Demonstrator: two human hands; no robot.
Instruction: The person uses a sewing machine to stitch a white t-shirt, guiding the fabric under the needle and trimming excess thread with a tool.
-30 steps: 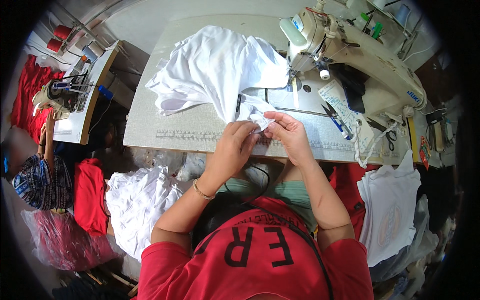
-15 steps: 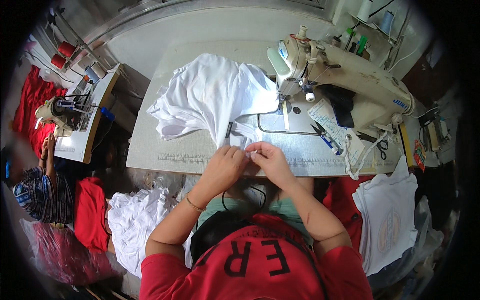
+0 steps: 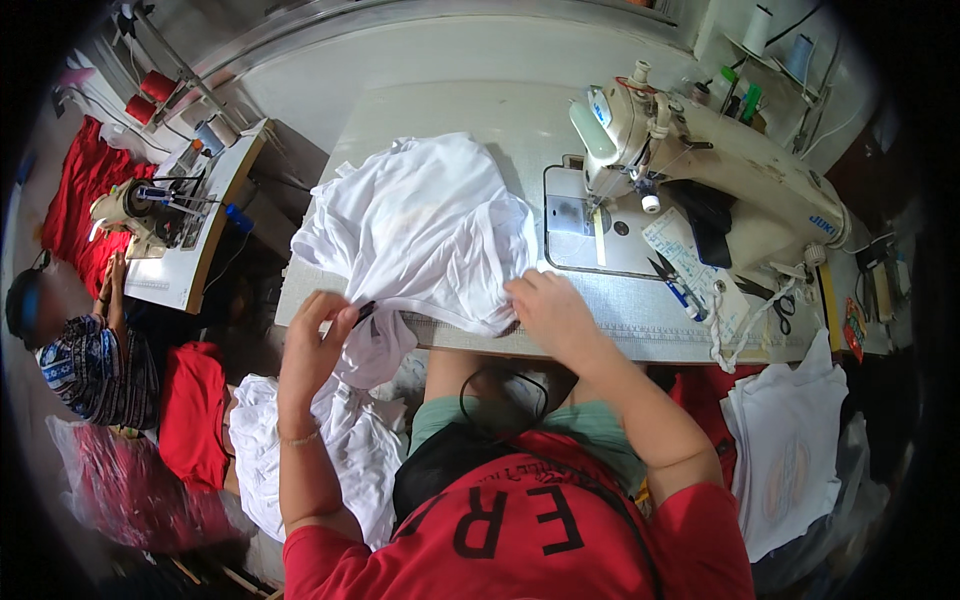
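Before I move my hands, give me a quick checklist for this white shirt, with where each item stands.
1. White shirt clear of the sewing machine: ok, it lies to the left.
2. Shirt wholly on the table: not ok, part hangs over the front edge.
3. Right hand at the shirt: ok, lower right edge.
4. Left hand gripping cloth beside the black label: cannot tell.
5. Blue-handled snips away from cloth: ok.

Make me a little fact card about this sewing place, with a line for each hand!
Left hand: at the near left edge of the white cloth, by a dark tag
Right hand: touching the cloth's near right side
Cloth: in loose folds on the table, partly hanging over the near edge
Sewing machine: right of the cloth
Blue snips: on the machine's near side
Other person: far left, at another machine
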